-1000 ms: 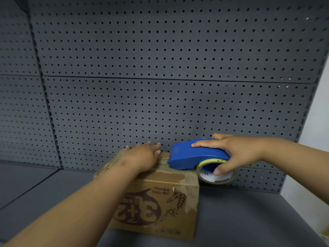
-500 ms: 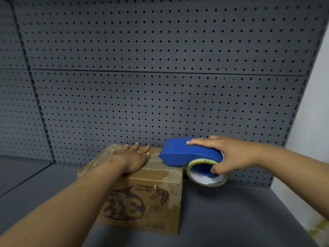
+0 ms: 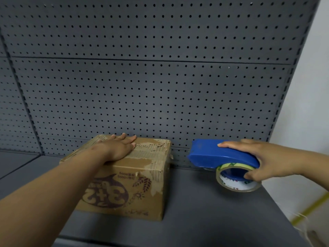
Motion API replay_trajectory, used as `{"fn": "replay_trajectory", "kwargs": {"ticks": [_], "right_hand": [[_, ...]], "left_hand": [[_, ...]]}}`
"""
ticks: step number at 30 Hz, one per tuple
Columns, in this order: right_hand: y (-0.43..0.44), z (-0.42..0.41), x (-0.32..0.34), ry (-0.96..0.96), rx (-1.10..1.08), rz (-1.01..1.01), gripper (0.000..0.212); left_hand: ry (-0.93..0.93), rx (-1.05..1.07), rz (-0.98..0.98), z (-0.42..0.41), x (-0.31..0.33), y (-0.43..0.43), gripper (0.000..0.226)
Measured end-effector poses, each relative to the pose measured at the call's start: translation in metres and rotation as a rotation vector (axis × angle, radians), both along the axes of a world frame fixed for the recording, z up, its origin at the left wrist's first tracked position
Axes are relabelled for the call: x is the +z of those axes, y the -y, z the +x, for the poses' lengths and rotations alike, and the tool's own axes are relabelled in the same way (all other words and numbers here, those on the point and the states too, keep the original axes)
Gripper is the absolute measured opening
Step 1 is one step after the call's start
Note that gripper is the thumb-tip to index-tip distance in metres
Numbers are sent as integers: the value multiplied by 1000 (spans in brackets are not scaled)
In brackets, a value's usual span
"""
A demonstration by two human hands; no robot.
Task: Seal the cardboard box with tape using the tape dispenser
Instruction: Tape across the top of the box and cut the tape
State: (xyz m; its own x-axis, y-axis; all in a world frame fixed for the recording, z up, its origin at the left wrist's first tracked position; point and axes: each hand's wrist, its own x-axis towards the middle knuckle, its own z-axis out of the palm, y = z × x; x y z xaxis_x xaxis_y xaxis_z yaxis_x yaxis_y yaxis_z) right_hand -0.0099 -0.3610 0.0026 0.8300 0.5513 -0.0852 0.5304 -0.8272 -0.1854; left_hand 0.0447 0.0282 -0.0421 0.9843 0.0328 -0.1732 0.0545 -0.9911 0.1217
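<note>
A worn brown cardboard box (image 3: 135, 186) with a dark printed logo sits on the grey shelf, its top flaps down. My left hand (image 3: 117, 148) lies flat on the box top, fingers spread toward the back. To the right of the box, clear of it by a small gap, is the blue tape dispenser (image 3: 213, 154) with a roll of clear tape (image 3: 236, 182) under it. My right hand (image 3: 263, 161) grips the dispenser from the right, fingers over its top and thumb at the roll's core.
The grey shelf (image 3: 204, 211) runs under everything, with its front edge near the bottom of the view. A grey pegboard back panel (image 3: 160, 86) rises just behind the box. A white wall (image 3: 311, 104) and the floor lie past the shelf's right end.
The dispenser was touching the box's right top edge; my right hand has pulled it away to the right. My left hand stays flat on the box top.
</note>
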Motion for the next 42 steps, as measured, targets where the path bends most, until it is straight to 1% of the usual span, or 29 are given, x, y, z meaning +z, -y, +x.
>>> {"fn": "replay_trajectory", "kwargs": {"ticks": [5, 10, 13, 16, 20, 24, 35, 40, 42], "right_hand": [[-30, 0, 6, 22, 33, -135, 83], [-68, -2, 30, 27, 34, -228, 75], [-85, -2, 42, 69, 43, -281, 69], [-100, -3, 45, 109, 44, -288, 65], [-104, -6, 48, 43, 48, -279, 62], [-109, -9, 54, 82, 44, -313, 62], [-111, -16, 68, -32, 13, -313, 63], [-118, -20, 64, 40, 37, -371, 64], [-118, -15, 63, 70, 3, -374, 63]], "left_hand": [[5, 1, 20, 1, 0, 0, 56], [3, 4, 24, 2, 0, 1, 56], [5, 5, 26, 1, 0, 2, 55], [16, 2, 39, -2, 0, 2, 55], [25, 6, 49, -4, 0, 3, 55], [15, 8, 32, -3, 0, 4, 55], [9, 4, 6, -2, 0, 3, 56], [13, 0, 8, -3, 1, 3, 55], [11, -3, 7, -4, 1, 3, 55]]}}
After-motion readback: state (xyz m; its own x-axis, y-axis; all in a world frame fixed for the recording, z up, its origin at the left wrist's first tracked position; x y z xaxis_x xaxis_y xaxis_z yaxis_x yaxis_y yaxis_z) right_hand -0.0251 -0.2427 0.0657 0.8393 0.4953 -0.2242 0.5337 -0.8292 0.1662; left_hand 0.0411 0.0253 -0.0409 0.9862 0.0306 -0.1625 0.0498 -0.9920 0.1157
